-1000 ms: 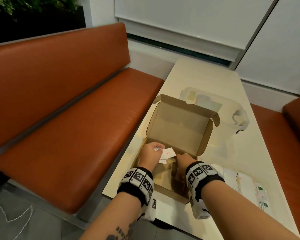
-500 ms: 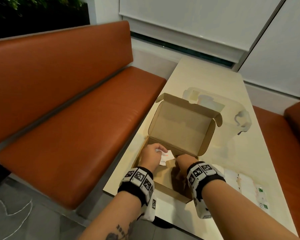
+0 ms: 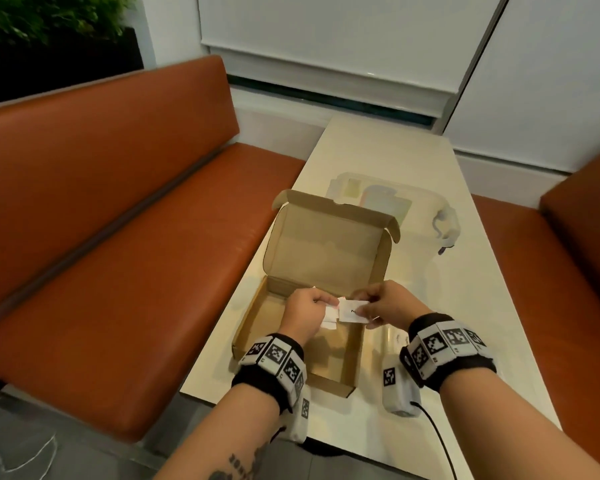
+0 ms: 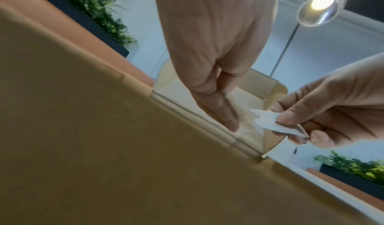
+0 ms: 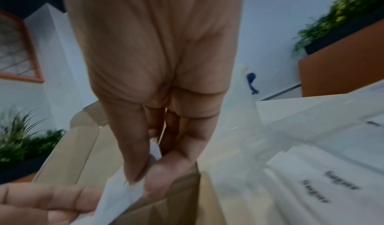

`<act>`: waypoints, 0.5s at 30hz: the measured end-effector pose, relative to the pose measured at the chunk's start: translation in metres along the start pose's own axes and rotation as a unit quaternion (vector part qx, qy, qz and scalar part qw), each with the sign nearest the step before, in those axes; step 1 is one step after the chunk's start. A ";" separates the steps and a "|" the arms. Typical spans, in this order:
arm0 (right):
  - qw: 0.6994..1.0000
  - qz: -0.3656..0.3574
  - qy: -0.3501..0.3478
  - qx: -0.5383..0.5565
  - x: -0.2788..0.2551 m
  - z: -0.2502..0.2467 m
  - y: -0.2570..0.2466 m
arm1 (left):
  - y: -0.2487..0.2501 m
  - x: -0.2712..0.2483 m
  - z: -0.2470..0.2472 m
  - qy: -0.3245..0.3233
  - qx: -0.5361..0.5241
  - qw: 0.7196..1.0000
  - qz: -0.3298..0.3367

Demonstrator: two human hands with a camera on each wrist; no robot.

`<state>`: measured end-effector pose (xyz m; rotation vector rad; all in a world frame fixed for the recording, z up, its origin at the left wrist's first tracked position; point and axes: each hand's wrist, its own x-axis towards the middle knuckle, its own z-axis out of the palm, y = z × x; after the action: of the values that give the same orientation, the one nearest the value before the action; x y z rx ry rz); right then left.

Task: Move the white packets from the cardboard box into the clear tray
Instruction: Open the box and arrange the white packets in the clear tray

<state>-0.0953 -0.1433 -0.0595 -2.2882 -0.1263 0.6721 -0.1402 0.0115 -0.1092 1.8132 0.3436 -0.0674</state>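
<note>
The open cardboard box (image 3: 284, 344) sits on the table with its lid standing up. Both hands hover over its right half. My left hand (image 3: 326, 303) pinches a few white packets (image 3: 330, 318), also seen in the left wrist view as white packets (image 4: 246, 114). My right hand (image 3: 361, 308) pinches one white packet (image 3: 351, 311) between thumb and fingers, close to the left hand; this packet (image 5: 124, 192) shows in the right wrist view. The clear tray (image 5: 290, 140), with printed white packets in it, lies just right of the box, mostly hidden under my right wrist in the head view.
A clear plastic container (image 3: 378, 202) with a latch (image 3: 445, 226) stands behind the box lid. Orange benches (image 3: 118, 254) flank the cream table (image 3: 465, 299) on both sides. A black cable (image 3: 437, 441) trails from my right wrist unit.
Both hands have lifted from the box floor toward its right wall. The right hand now pinches a packet beside the left hand's packets.
</note>
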 end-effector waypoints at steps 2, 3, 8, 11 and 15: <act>0.999 -0.004 0.010 0.033 -0.007 -0.008 0.010 | 0.009 -0.002 0.011 -0.015 -0.019 1.000 0.000; 0.999 -0.005 0.014 0.040 -0.011 -0.013 0.016 | 0.013 -0.004 0.017 -0.023 -0.027 0.999 -0.001; 0.996 -0.010 0.055 0.063 -0.030 -0.043 0.050 | 0.025 -0.014 0.052 -0.067 -0.023 0.997 0.027; 0.993 -0.006 0.103 0.049 -0.043 -0.063 0.078 | 0.033 -0.016 0.079 -0.083 -0.011 0.996 0.043; 0.988 0.018 0.149 0.028 -0.056 -0.076 0.113 | 0.037 -0.016 0.112 -0.077 -0.011 0.996 0.038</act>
<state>-0.1173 -0.2887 -0.0676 -2.3110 0.0750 0.3396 -0.1306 -0.1069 -0.1012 1.7859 0.1643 -0.1484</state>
